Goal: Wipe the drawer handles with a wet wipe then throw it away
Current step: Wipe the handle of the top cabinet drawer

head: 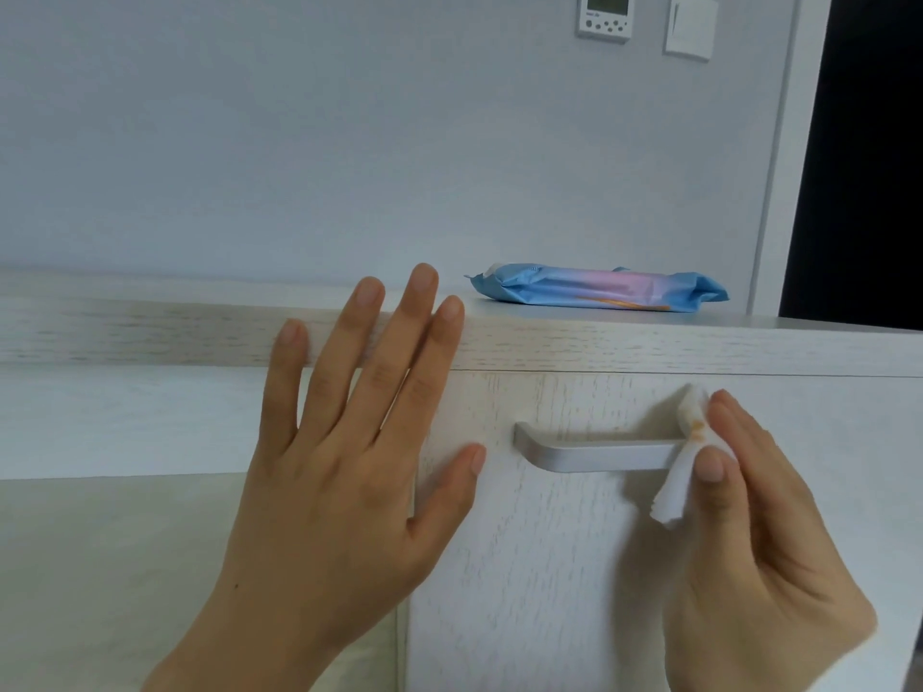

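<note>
Head view:

- Left hand (pixel 339 442): open, fingers straight and spread. It lies flat over the upper left corner of the drawer front (pixel 549 566). The fingertips reach up across the front edge of the cabinet top (pixel 649 344), and the thumb points right, its tip just beside the left end of the handle (pixel 599 452) without touching it. It holds nothing.
- Right hand (pixel 759 541): pinches the wipe (pixel 672 484) between thumb and fingers, with the thumb in front and the index tip above. The other fingers are curled behind, hidden.
- Wipe: white and bunched into a narrow strip. It is wrapped over the right end of the handle and touches it. The top end sticks up above the bar and the loose tail hangs below it. There is an orange-brown stain on the part right at the bar.
- Handle: a flat silver bar, horizontal, on the upper part of the drawer front. The left bend is visible; the right end is covered by the wipe and thumb.
- Drawer: looks closed, with only a thin seam under the top.
- Pack (pixel 599 289): blue and pink, lying flat on the cabinet top, behind and above the handle and well apart from both hands. There is a white patch at its left end.
- Wall (pixel 349 117): pale grey-blue. A thermostat (pixel 604 15) and a switch (pixel 689 27) sit side by side at the upper right.
- Dark doorway (pixel 869 142) at far right.
</note>
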